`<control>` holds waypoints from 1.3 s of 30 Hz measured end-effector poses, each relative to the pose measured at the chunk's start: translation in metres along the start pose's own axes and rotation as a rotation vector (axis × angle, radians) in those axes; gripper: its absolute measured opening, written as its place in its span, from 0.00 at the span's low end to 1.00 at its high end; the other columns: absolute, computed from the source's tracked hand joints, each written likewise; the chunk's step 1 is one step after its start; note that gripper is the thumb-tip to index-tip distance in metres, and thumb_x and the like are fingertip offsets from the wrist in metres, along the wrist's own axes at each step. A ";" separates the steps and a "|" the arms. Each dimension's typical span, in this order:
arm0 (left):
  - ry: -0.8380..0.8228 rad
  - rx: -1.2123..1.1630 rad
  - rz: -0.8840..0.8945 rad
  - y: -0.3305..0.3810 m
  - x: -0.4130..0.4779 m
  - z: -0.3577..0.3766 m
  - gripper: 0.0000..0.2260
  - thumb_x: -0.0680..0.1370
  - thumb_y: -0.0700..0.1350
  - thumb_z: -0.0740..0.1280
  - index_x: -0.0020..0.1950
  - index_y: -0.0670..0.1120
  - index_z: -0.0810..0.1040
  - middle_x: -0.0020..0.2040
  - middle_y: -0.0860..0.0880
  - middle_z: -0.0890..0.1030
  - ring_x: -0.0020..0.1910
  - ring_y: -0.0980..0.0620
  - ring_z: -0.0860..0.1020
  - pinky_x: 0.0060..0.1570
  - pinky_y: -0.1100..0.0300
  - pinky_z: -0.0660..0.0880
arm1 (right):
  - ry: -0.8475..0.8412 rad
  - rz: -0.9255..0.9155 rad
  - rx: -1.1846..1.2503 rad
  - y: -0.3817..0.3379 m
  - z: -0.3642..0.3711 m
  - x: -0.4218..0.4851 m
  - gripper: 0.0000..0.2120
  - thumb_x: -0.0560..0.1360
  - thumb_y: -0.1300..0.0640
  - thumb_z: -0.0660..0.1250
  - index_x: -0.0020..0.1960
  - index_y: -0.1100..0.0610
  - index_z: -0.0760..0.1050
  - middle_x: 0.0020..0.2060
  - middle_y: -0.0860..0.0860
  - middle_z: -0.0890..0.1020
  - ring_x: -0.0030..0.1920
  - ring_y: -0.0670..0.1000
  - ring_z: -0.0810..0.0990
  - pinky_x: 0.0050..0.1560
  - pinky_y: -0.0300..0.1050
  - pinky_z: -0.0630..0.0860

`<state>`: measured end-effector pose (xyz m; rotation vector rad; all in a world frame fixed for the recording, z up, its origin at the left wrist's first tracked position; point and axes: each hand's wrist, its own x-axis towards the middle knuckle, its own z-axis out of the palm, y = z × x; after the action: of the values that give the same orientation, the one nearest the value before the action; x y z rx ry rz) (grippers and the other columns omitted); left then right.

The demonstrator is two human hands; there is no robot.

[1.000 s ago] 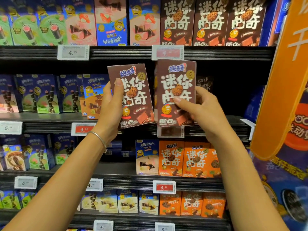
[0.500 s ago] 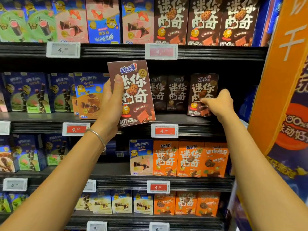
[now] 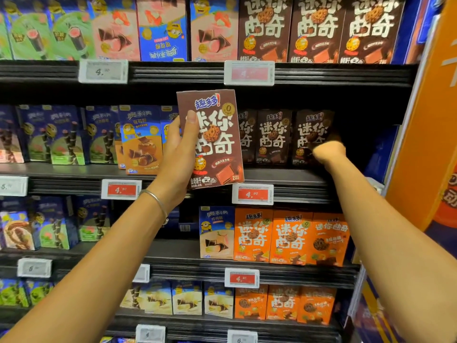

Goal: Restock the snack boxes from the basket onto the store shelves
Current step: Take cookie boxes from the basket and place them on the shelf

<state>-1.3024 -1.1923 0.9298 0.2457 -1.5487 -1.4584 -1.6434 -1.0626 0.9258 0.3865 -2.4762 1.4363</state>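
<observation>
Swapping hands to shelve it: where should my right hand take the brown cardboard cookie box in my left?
Pinch the brown cardboard cookie box by its free right edge, coming from the right: it's roughly upright, and the left hand wraps its left edge, thumb across the front.

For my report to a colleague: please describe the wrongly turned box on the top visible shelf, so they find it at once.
On the top visible shelf, left of the three brown boxes, a blue box stands between two pink boxes. Unlike them, it is blue, with upside-down print.
</observation>
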 end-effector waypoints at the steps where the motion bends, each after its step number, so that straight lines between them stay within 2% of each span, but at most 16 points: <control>1: 0.000 -0.001 -0.003 0.000 0.000 0.000 0.21 0.86 0.62 0.58 0.74 0.52 0.70 0.62 0.50 0.86 0.55 0.51 0.87 0.48 0.57 0.85 | -0.019 -0.009 -0.009 -0.001 0.002 0.002 0.23 0.79 0.58 0.69 0.71 0.62 0.70 0.67 0.59 0.76 0.67 0.60 0.76 0.59 0.44 0.73; 3: 0.001 -0.007 -0.003 0.000 0.001 0.001 0.21 0.86 0.62 0.58 0.74 0.52 0.70 0.62 0.50 0.85 0.55 0.51 0.87 0.50 0.55 0.85 | -0.077 -0.006 -0.023 -0.003 0.007 0.006 0.21 0.79 0.59 0.67 0.70 0.62 0.70 0.66 0.59 0.77 0.65 0.59 0.76 0.57 0.43 0.73; 11: -0.004 -0.008 -0.028 -0.002 0.004 0.000 0.26 0.85 0.63 0.59 0.79 0.51 0.66 0.65 0.50 0.84 0.57 0.51 0.87 0.55 0.51 0.84 | -0.184 -0.010 0.023 -0.006 0.018 0.016 0.23 0.79 0.57 0.68 0.72 0.59 0.69 0.66 0.59 0.76 0.66 0.59 0.76 0.64 0.50 0.73; 13: -0.003 -0.016 -0.036 -0.001 0.003 0.000 0.22 0.85 0.62 0.59 0.76 0.53 0.69 0.62 0.50 0.85 0.55 0.51 0.87 0.51 0.54 0.85 | -0.181 -0.013 0.005 -0.004 0.019 0.015 0.23 0.80 0.58 0.67 0.73 0.60 0.69 0.67 0.59 0.75 0.67 0.59 0.75 0.63 0.48 0.72; 16: -0.006 -0.023 -0.023 0.000 0.002 0.000 0.13 0.86 0.61 0.59 0.66 0.57 0.73 0.60 0.51 0.86 0.54 0.51 0.87 0.46 0.57 0.84 | -0.178 -0.025 -0.028 -0.003 0.018 0.008 0.24 0.80 0.59 0.66 0.74 0.61 0.66 0.69 0.60 0.73 0.70 0.61 0.72 0.69 0.53 0.70; 18: -0.005 -0.023 -0.024 0.001 0.001 0.001 0.14 0.86 0.61 0.59 0.66 0.57 0.73 0.61 0.51 0.85 0.54 0.51 0.87 0.47 0.56 0.84 | -0.179 -0.016 -0.031 -0.007 0.013 0.002 0.24 0.80 0.60 0.65 0.75 0.62 0.65 0.71 0.61 0.72 0.71 0.61 0.71 0.70 0.53 0.70; 20: -0.006 -0.023 -0.023 0.001 0.000 0.002 0.16 0.86 0.61 0.59 0.68 0.56 0.73 0.62 0.51 0.85 0.55 0.51 0.87 0.48 0.55 0.84 | -0.128 0.008 -0.018 -0.015 0.003 -0.011 0.23 0.80 0.60 0.64 0.74 0.65 0.67 0.70 0.60 0.73 0.69 0.62 0.73 0.67 0.50 0.73; 21: -0.005 -0.023 -0.021 0.001 0.000 0.003 0.16 0.86 0.61 0.59 0.69 0.55 0.73 0.62 0.51 0.85 0.55 0.52 0.87 0.49 0.56 0.84 | -0.064 0.021 0.019 -0.021 -0.003 -0.021 0.21 0.79 0.60 0.65 0.71 0.66 0.70 0.67 0.60 0.75 0.66 0.61 0.75 0.61 0.48 0.74; 23: -0.001 -0.028 -0.021 0.001 -0.002 0.003 0.18 0.86 0.62 0.59 0.70 0.54 0.73 0.62 0.50 0.86 0.55 0.51 0.87 0.48 0.56 0.84 | 0.108 -0.040 0.127 -0.035 -0.013 -0.046 0.12 0.77 0.60 0.67 0.59 0.63 0.76 0.60 0.60 0.79 0.56 0.59 0.78 0.48 0.42 0.72; 25: 0.005 -0.029 -0.026 0.001 -0.002 0.004 0.21 0.85 0.61 0.59 0.73 0.52 0.72 0.62 0.50 0.85 0.55 0.51 0.87 0.49 0.56 0.84 | 0.184 -0.159 0.255 -0.049 -0.018 -0.076 0.09 0.76 0.57 0.68 0.53 0.59 0.72 0.58 0.58 0.78 0.55 0.57 0.77 0.48 0.42 0.72; 27: 0.013 -0.029 -0.042 0.001 -0.003 0.005 0.24 0.85 0.62 0.59 0.77 0.51 0.70 0.63 0.49 0.85 0.55 0.51 0.87 0.52 0.53 0.85 | 0.091 -0.242 0.375 -0.060 -0.019 -0.107 0.17 0.78 0.52 0.68 0.62 0.60 0.70 0.64 0.56 0.77 0.62 0.55 0.77 0.56 0.47 0.78; 28: 0.015 -0.030 -0.046 0.001 -0.003 0.006 0.25 0.85 0.62 0.59 0.78 0.51 0.69 0.63 0.49 0.85 0.56 0.50 0.87 0.54 0.51 0.85 | 0.009 -0.280 0.432 -0.066 -0.020 -0.124 0.20 0.79 0.50 0.67 0.67 0.57 0.71 0.65 0.54 0.77 0.64 0.53 0.77 0.59 0.49 0.79; 30: 0.015 -0.038 -0.038 0.002 -0.004 0.007 0.25 0.85 0.62 0.60 0.78 0.51 0.69 0.63 0.49 0.85 0.56 0.50 0.87 0.56 0.49 0.85 | -0.208 -0.366 0.556 -0.076 -0.025 -0.157 0.17 0.80 0.47 0.67 0.66 0.51 0.73 0.63 0.49 0.78 0.62 0.48 0.79 0.60 0.51 0.81; 33: 0.028 -0.040 -0.010 0.003 -0.006 0.009 0.25 0.85 0.62 0.60 0.78 0.51 0.68 0.64 0.49 0.84 0.56 0.50 0.87 0.56 0.50 0.85 | -0.543 -0.427 0.656 -0.085 -0.033 -0.193 0.19 0.79 0.42 0.67 0.65 0.50 0.75 0.61 0.46 0.81 0.59 0.46 0.82 0.57 0.51 0.82; 35: 0.031 -0.019 0.013 0.004 -0.007 0.009 0.25 0.85 0.61 0.60 0.79 0.50 0.67 0.64 0.49 0.84 0.57 0.50 0.87 0.56 0.50 0.85 | -0.594 -0.466 0.647 -0.088 -0.035 -0.207 0.22 0.76 0.42 0.70 0.66 0.51 0.74 0.59 0.46 0.81 0.58 0.44 0.82 0.53 0.48 0.84; 39: 0.038 -0.005 0.017 0.004 -0.011 0.009 0.27 0.85 0.61 0.61 0.80 0.50 0.65 0.66 0.48 0.82 0.58 0.50 0.86 0.58 0.49 0.84 | -0.504 -0.505 0.605 -0.093 -0.036 -0.219 0.25 0.73 0.46 0.75 0.66 0.52 0.72 0.55 0.44 0.81 0.51 0.43 0.84 0.44 0.40 0.84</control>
<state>-1.3016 -1.1780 0.9293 0.2556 -1.5127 -1.4370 -1.4033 -1.0533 0.9419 1.5262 -1.9432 1.9803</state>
